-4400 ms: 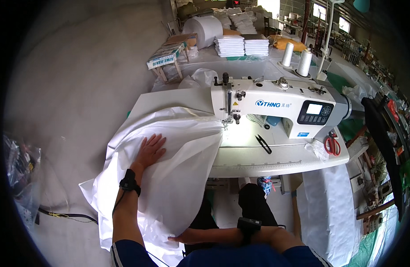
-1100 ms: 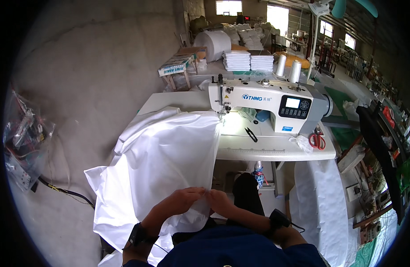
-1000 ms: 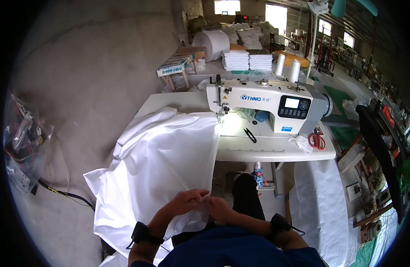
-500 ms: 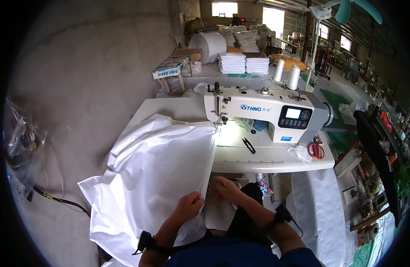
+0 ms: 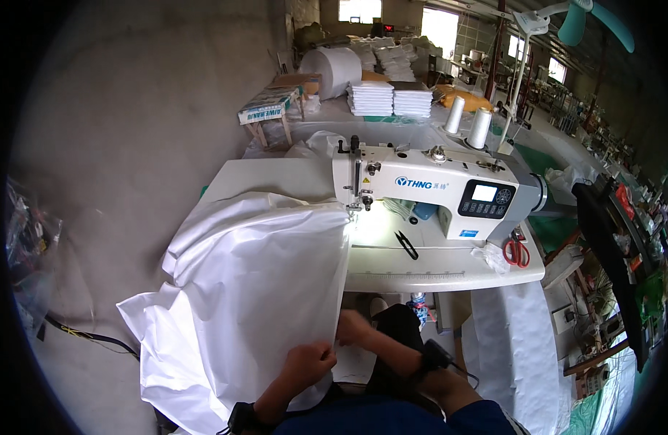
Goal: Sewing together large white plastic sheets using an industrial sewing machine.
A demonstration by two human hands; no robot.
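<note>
A large sheet of white fabric (image 5: 261, 283) drapes over the left of the sewing table and hangs toward my lap. Its upper right corner lies at the needle of a white sewing machine (image 5: 421, 181), where a lamp glows. My left hand (image 5: 307, 365) is closed on the sheet's right edge, low down near my lap. Just above and to the right, my right hand (image 5: 355, 328) is at the same edge; motion smears its fingers, so their grip is unclear. Black thread snips (image 5: 406, 245) rest on the machine bed, right of the needle.
Red-handled scissors (image 5: 516, 252) and a crumpled white scrap (image 5: 491, 257) lie at the table's right end. Thread cones (image 5: 480, 128) stand behind the machine. Folded white stacks (image 5: 371, 98) and a big white roll (image 5: 334, 71) are farther back. A cable (image 5: 87, 335) runs at left.
Both hands have moved down toward my lap, and the right has come left to the fabric edge. The sheet's right edge has shifted with them. My view has tilted slightly.
</note>
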